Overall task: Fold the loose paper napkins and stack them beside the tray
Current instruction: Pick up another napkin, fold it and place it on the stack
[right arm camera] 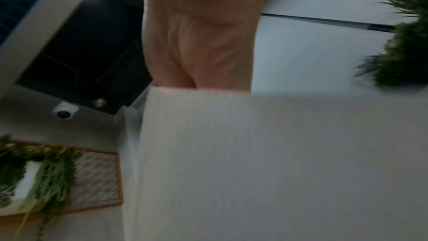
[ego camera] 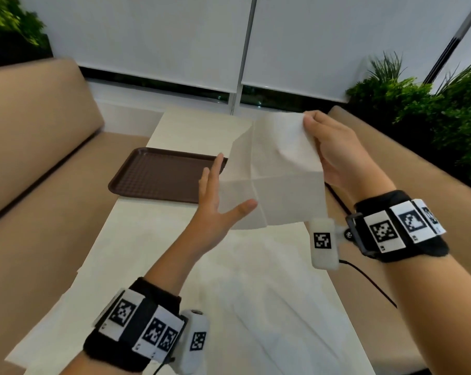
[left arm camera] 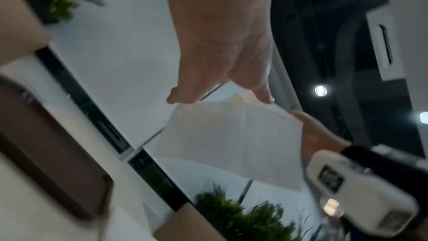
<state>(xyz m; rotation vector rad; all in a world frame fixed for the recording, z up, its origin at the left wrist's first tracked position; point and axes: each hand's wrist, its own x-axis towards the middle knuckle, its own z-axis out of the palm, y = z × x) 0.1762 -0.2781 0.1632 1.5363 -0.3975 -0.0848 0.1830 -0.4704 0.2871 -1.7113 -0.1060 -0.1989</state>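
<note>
My right hand (ego camera: 314, 127) holds a white paper napkin (ego camera: 277, 171) up in the air above the table, pinching its top right corner. The napkin hangs unfolded, with crease lines across it. My left hand (ego camera: 229, 186) is open at the sheet's lower left edge, fingers straight, thumb in front of the paper. In the left wrist view, the left hand (left arm camera: 220, 91) touches the top of the napkin (left arm camera: 231, 135) and the right hand (left arm camera: 319, 135) shows behind it. The right wrist view is filled by my palm (right arm camera: 201, 52) and the napkin (right arm camera: 266, 162). A brown tray (ego camera: 158, 174) lies empty on the table's far left.
Several loose white napkins (ego camera: 256, 299) lie spread over the near part of the pale table (ego camera: 175, 125). Tan benches (ego camera: 39, 136) flank the table on both sides. Green plants (ego camera: 431, 109) stand at the right and at the far left. A black cable (ego camera: 369, 282) runs under my right wrist.
</note>
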